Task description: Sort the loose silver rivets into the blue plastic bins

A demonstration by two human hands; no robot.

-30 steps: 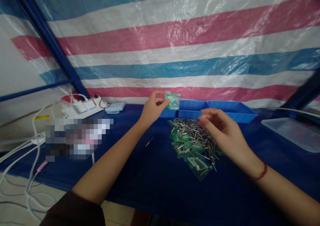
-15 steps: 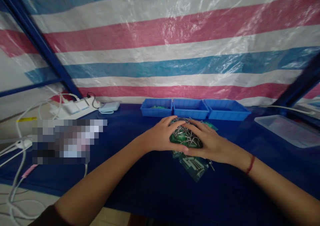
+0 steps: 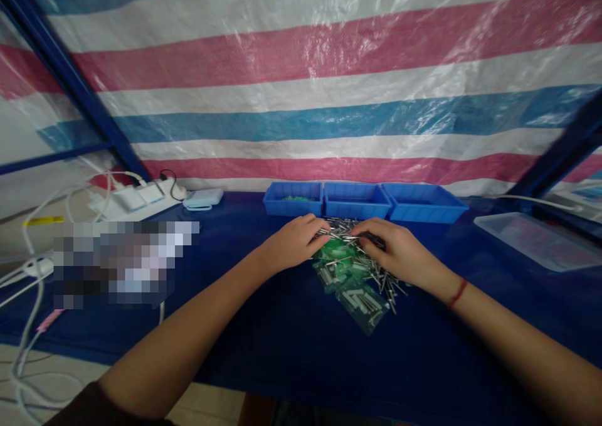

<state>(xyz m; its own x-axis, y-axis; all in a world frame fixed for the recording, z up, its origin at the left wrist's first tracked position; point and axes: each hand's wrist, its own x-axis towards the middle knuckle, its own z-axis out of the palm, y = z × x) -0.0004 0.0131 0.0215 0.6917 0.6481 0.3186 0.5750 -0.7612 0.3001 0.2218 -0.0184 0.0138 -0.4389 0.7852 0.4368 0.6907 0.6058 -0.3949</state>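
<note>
A heap of thin metal screws (image 3: 341, 227) and green plastic pieces (image 3: 339, 250) lies on the blue tabletop between my hands. My left hand (image 3: 297, 241) is at the left side of the heap, its fingers curled over screws with the thumb below. On the right, my right hand (image 3: 395, 245) bends its fingers round a clump of screws, the thumb beneath. At the near side of the heap lie a clear bag (image 3: 362, 305) of white plugs and screws and a second small clear bag (image 3: 328, 276). Loose screws spread out below my right hand.
Behind the heap stand a left blue bin (image 3: 294, 207) with green pieces inside, a middle blue bin (image 3: 356, 210) and a right blue bin (image 3: 426, 211). A translucent lid (image 3: 531, 241) lies to the right. On the left are a power strip (image 3: 141, 203), cables and a blurred-out object.
My hands have moved apart from their cupped hold over the heap. The heap has spread out flatter, with more screws and green pieces showing. The view has shifted slightly.
</note>
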